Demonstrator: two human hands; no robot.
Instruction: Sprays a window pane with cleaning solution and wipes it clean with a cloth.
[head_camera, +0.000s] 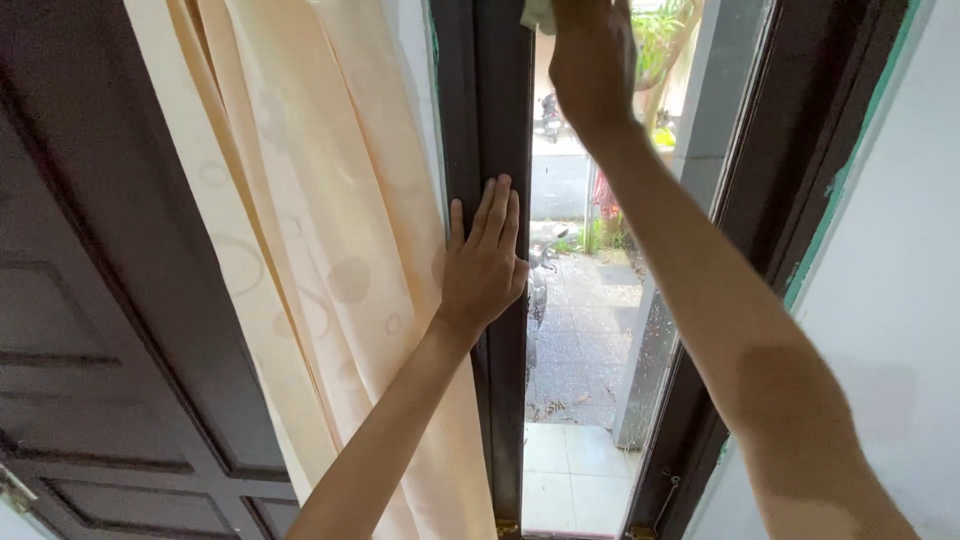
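My left hand (482, 262) lies flat, fingers together and pointing up, against the dark window frame post (495, 110) beside a cream curtain (310, 220). My right hand (592, 55) reaches up to the top of the narrow glass pane (580, 330) and presses a pale cloth (537, 14) against it. Only a corner of the cloth shows at the upper edge of the view. My right forearm crosses the pane diagonally.
A dark wooden panelled door (90, 330) stands at the left. The dark right frame post (790, 170) meets a white wall (890, 300). Through the glass I see a tiled yard, plants and a parked motorbike (537, 290).
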